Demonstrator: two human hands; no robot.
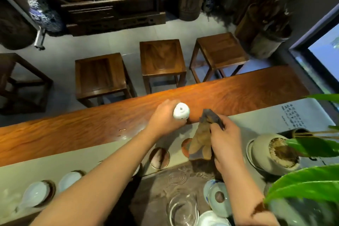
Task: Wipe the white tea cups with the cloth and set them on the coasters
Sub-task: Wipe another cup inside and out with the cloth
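My left hand point(163, 117) grips a white tea cup point(181, 111) held with its marked base turned up, above the wooden table. My right hand point(226, 140) holds a brown-grey cloth point(201, 137) that hangs down just right of the cup, apart from it. Beneath the hands, a round dark coaster point(159, 157) lies bare on the pale runner, and a second coaster point(185, 146) is partly hidden by the cloth. Two white cups point(37, 193) point(69, 180) sit on coasters at the left.
A dark tea tray point(165, 185) holds a glass pitcher point(183, 211) and blue-and-white lidded bowls point(218, 198). A ceramic pot point(271, 154) and green leaves point(308, 181) crowd the right. Three wooden stools point(162, 57) stand beyond the long table point(73, 134).
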